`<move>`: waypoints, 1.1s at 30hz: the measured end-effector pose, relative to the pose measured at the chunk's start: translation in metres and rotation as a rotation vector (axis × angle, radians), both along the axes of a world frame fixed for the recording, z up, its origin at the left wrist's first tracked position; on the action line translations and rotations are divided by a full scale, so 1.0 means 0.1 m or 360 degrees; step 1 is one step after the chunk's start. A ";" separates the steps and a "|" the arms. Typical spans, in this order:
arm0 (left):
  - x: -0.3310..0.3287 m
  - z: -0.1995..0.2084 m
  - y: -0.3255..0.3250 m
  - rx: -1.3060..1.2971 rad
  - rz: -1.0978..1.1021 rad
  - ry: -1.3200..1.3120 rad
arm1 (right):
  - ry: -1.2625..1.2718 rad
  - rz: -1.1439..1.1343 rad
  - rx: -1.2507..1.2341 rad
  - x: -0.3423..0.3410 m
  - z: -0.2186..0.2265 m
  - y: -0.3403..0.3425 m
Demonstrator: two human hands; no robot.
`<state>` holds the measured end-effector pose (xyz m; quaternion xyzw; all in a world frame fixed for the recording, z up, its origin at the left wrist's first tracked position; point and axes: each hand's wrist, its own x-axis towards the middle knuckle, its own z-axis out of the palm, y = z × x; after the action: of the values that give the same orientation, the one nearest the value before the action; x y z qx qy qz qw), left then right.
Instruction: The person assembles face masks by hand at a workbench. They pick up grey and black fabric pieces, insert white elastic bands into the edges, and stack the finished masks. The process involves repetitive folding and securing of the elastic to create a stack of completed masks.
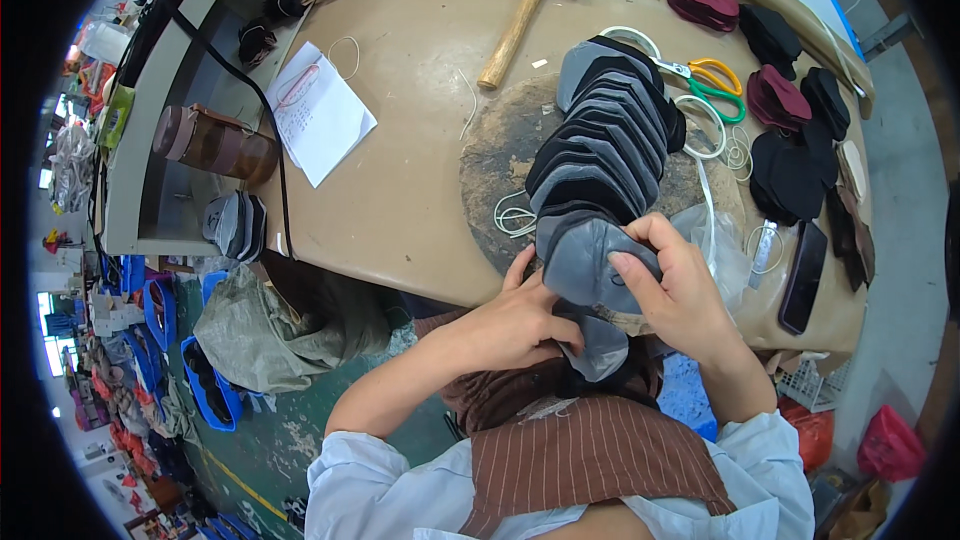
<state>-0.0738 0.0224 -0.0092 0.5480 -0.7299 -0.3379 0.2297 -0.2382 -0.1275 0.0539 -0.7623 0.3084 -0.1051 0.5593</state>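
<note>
Both of my hands hold a grey, curved fabric piece (pixel 590 270) at the near edge of the tan worktable (pixel 420 160). My left hand (pixel 520 320) grips it from below and behind, fingers curled under it. My right hand (pixel 672 280) pinches its right side, thumb pressed on the top face. Beyond it, a long overlapping row of grey and black fabric pieces (pixel 605 130) runs away from me across a round, worn dark pad (pixel 495 155).
A wooden-handled hammer (pixel 520 20) lies at the far middle. Orange-and-green scissors (pixel 705 80) and white rings (pixel 700 125) lie right of the row. Maroon and black cut pieces (pixel 790 130) and a dark phone (pixel 802 275) fill the right side. A white paper (pixel 318 110) lies left.
</note>
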 end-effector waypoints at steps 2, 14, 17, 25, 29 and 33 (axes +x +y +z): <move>-0.05 0.06 0.07 0.0004 0.0040 -0.0014 | -0.0227 0.0006 -0.0532 0.06 -0.20 0.02; 1.36 -0.20 -0.12 -0.0032 0.1615 0.0823 | -0.0025 -0.0056 -0.1260 0.18 -0.31 0.16; 1.23 -0.32 -0.34 -0.0631 0.1833 -0.0403 | -0.0205 0.0129 -0.1129 -0.05 -0.31 0.07; -0.06 0.04 -0.58 -0.0719 0.1384 0.0195 | -0.0314 0.0407 -0.0298 -0.36 -0.19 -0.14; -0.11 -0.10 -0.53 -0.0552 0.1207 0.0299 | -0.0398 0.0656 -0.0235 -0.40 -0.14 -0.20; 0.14 -0.03 -0.21 -0.0174 0.0996 0.1301 | -0.0482 0.0808 0.0025 -0.51 -0.02 -0.31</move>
<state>-0.0601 0.0014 -0.0118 0.5506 -0.3983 -0.4008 0.6145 -0.2897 -0.1587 0.0514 -0.7863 0.0215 -0.0721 0.6132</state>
